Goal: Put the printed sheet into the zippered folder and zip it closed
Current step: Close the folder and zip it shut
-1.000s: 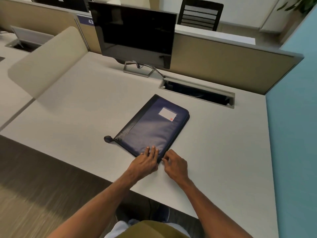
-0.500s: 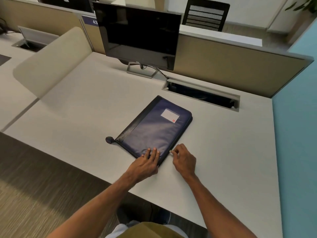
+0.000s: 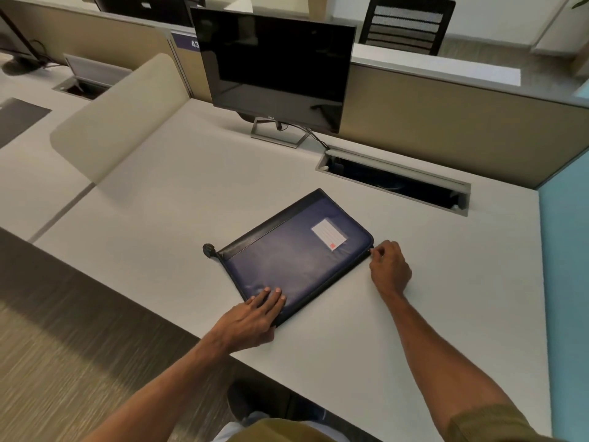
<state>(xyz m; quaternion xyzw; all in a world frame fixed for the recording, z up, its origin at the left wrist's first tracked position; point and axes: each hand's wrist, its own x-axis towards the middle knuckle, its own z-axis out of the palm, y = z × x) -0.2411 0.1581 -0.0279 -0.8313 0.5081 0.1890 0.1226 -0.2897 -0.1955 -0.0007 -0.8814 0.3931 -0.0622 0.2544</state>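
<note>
While flat, folder (image 3: pixel 296 260) diagonal, spine far-left.

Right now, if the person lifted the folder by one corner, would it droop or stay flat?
The folder would probably sag somewhat: its navy cover shows soft wrinkles near the left hand. It lies thin and flat, so it likely weighs little. On the smooth desk it may slide easily, which would explain the left hand pressing it down.

A pale grey tabletop (image 3: pixel 159 199) carries a dark monitor (image 3: pixel 274 68) on a metal stand beside an open cable tray (image 3: pixel 395 181), fenced by beige partitions (image 3: pixel 446 122), with a black mesh chair (image 3: pixel 408 23) beyond, a teal panel (image 3: pixel 564 282) at right, and striped brown carpet (image 3: pixel 63 346) below.
</note>
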